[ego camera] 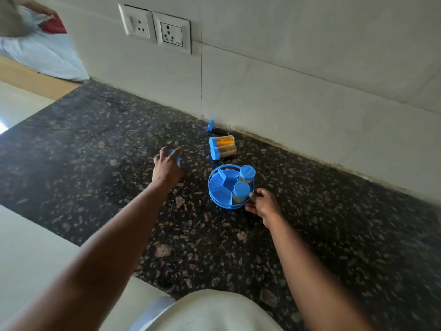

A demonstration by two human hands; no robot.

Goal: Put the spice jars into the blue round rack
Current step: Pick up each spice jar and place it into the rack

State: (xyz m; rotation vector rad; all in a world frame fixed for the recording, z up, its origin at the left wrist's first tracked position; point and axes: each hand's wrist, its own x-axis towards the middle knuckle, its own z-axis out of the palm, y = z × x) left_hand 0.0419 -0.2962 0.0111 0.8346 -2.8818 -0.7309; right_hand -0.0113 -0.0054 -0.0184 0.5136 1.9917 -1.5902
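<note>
The blue round rack (pixel 220 187) stands on the dark granite counter. Two blue-lidded spice jars stand upright in its right compartments, one at the back (pixel 247 174) and one at the front (pixel 241 192). My right hand (pixel 263 204) holds the rack's right rim. My left hand (pixel 167 164) is closed over a blue-lidded jar (pixel 172 154) to the left of the rack; most of that jar is hidden. Behind the rack two jars lie on their sides, one with orange spice (pixel 222 141) and one with brownish spice (pixel 223 151). A third, dark jar (pixel 214 127) lies by the wall.
The tiled wall (pixel 298 87) runs close behind the lying jars, with two socket plates (pixel 156 28) above. The counter's left edge (pixel 28 113) drops to a pale floor. A white surface (pixel 28 247) borders the counter at the front left.
</note>
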